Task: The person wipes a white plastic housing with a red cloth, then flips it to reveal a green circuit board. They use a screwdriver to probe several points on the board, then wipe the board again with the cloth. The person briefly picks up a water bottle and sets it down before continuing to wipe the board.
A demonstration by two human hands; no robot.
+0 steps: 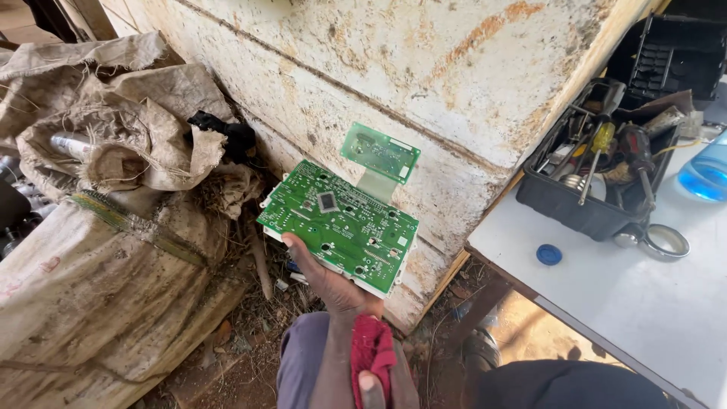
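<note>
Head view: green circuit board [338, 225] held up from below by left hand [331, 282], thumb on near edge, fingers hidden behind board. Smaller green board [380, 152] joined above by flat ribbon. Red cloth [371, 350] pinched by right hand [369, 385], only thumb seen. Stained wall [424, 83] behind; worn sacks [98, 227] at left; black tool tray [598, 163] set on white table [636, 295] at right.

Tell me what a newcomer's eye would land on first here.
First, the green circuit board at centre, held up by the left hand before a stained pale wall. Next, the red cloth in the right hand at the bottom edge. On the white table at right sits a black tool tray holding screwdrivers.
</note>
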